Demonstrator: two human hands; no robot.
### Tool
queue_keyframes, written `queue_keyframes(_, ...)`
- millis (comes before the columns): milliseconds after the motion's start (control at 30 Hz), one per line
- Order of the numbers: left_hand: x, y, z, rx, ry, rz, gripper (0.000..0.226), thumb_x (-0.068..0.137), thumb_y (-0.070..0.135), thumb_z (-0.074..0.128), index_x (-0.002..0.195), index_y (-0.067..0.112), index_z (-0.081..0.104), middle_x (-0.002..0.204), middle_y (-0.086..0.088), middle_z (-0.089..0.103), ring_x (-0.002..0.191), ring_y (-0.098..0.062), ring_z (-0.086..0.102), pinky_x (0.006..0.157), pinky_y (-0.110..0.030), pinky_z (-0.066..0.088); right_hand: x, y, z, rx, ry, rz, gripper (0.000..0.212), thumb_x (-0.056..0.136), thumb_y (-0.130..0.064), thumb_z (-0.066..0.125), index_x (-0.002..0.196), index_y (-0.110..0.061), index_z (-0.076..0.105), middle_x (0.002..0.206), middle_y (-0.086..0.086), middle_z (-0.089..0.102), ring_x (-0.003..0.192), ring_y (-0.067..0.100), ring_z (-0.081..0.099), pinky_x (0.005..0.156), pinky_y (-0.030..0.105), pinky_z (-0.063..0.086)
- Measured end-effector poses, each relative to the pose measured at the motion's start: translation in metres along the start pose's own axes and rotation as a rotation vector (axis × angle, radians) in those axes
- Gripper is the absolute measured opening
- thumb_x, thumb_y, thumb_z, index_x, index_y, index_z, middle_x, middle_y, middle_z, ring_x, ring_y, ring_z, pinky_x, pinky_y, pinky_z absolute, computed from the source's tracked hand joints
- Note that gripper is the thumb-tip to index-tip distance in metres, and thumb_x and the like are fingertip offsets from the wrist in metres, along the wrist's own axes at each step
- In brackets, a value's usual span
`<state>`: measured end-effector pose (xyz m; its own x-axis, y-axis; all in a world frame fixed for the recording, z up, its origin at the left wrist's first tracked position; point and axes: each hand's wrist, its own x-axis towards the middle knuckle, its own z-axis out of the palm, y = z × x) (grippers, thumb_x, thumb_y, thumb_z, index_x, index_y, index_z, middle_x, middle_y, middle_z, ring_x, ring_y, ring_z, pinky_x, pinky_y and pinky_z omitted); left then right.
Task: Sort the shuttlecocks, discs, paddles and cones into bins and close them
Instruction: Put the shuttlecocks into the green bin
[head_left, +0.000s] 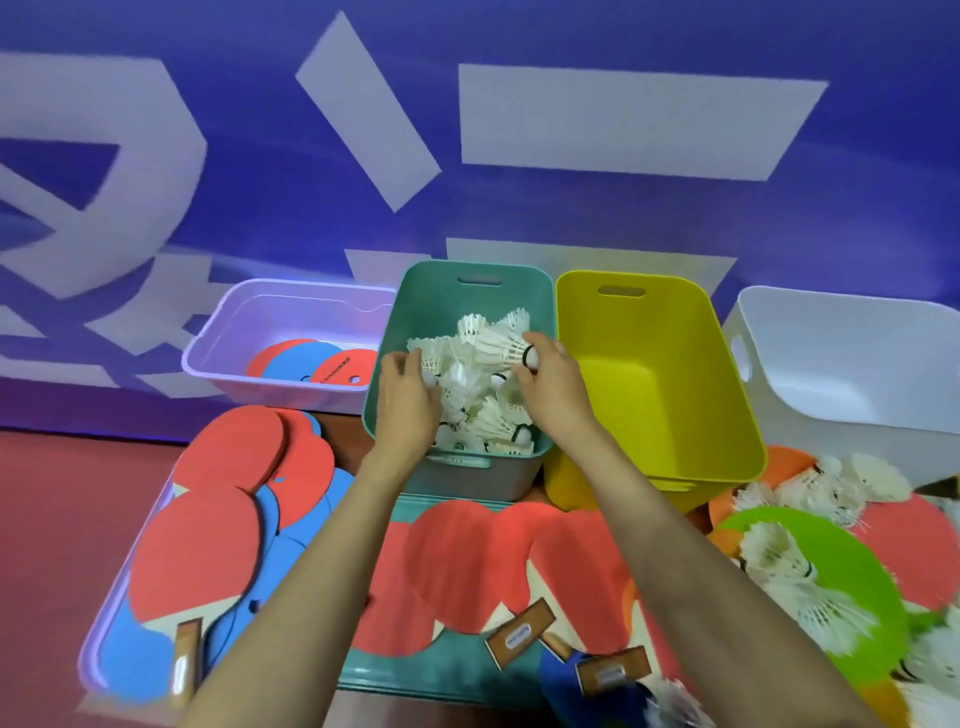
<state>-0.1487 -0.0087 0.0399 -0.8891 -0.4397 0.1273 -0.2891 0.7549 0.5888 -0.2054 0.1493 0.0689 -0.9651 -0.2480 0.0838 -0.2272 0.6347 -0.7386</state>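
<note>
Both my hands reach into the teal bin (415, 296), which holds a heap of white shuttlecocks (470, 395). My left hand (405, 395) has its fingers curled among the shuttlecocks at the bin's left side. My right hand (545, 379) pinches one shuttlecock (501, 343) by its cork at the top of the heap. The clear lilac bin (234, 322) to the left holds red and blue paddles (311, 361). The yellow bin (654, 374) to the right has nothing showing inside. More red paddles (467, 561) lie under my forearms.
A white bin (841, 353) stands at the far right. Loose shuttlecocks (800, 571) lie on a green disc (852, 571) and orange discs at the right. A stack of red and blue paddles (228, 509) fills a lilac lid at the left. A teal lid (447, 675) lies under the front paddles.
</note>
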Motion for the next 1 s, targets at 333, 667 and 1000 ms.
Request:
queue_keyframes(333,0.001,0.002,0.006,-0.117,-0.004,0.078,0.038,0.085,0.011,0.062,0.122,0.007,0.056,0.125,-0.012,0.046,0.119,-0.028,0.045,0.101,-0.033,0.034,0.013,-0.012,0.018,0.038,-0.033,-0.022,0.057,0.092,-0.009,0.053,0.144,-0.013,0.029,0.149,0.007,0.031,0.132,0.024,0.038,0.108,0.038,0.035)
queue_keyframes(667,-0.060,0.094,0.049,-0.214,-0.013,0.446,0.035,0.083,0.010,0.057,0.118,0.009,0.057,0.117,-0.010,0.053,0.113,-0.025,0.048,0.096,-0.029,0.034,-0.066,0.053,-0.074,-0.001,0.309,-0.147,0.035,0.089,-0.011,0.060,0.124,-0.007,0.053,0.121,0.010,0.053,0.111,0.021,0.051,0.091,0.018,0.034)
queue_keyframes(1000,-0.161,0.163,0.144,-0.128,-0.161,0.799,0.033,0.080,0.012,0.062,0.113,0.010,0.058,0.120,-0.012,0.055,0.115,-0.028,0.043,0.095,-0.040,0.040,-0.184,0.214,-0.147,-0.314,0.257,0.279,0.035,0.087,-0.015,0.062,0.120,-0.004,0.055,0.121,0.016,0.052,0.117,0.034,0.044,0.100,0.043,0.036)
